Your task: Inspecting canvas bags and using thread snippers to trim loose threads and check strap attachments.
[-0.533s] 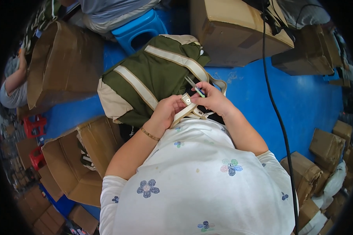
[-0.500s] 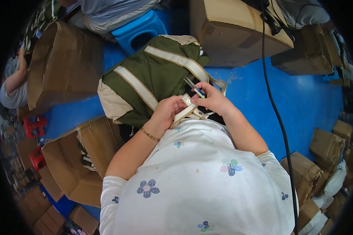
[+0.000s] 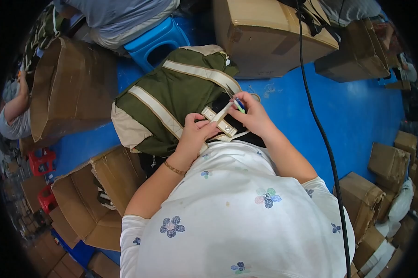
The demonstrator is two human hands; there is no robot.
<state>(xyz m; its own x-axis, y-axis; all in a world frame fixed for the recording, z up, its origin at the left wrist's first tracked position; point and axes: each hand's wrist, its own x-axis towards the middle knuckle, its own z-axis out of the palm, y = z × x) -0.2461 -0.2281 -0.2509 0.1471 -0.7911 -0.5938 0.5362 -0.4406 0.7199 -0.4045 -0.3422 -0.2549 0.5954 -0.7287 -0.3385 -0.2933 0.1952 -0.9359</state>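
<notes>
Across my lap lies a dark green fabric bag (image 3: pixel 148 83) with cream straps and beige ends. My left hand (image 3: pixel 196 134) is closed on a cream handle wrap (image 3: pixel 226 128), a short flat piece with metal snaps, lying spread open across a strap. In my right hand (image 3: pixel 254 116) is a small pair of snips (image 3: pixel 239 106) with a blue and green handle, its pointed blades angled up and away from me. The right fingertips also pinch a pale strap (image 3: pixel 223 112) at the wrap. Part of the snips' handle is hidden by my fingers.
An open cardboard box (image 3: pixel 86 199) stands by my left side, another (image 3: pixel 70 88) beyond it. Ahead are a blue stool (image 3: pixel 158 39) with a seated person and a large carton (image 3: pixel 269 41). A black cable (image 3: pixel 327 139) hangs down on my right, over blue flooring (image 3: pixel 283 106).
The handle wrap, earlier partly covered by my fingers, now lies spread out with its snaps showing. The view has shifted slightly. The snips remain in my right hand.
</notes>
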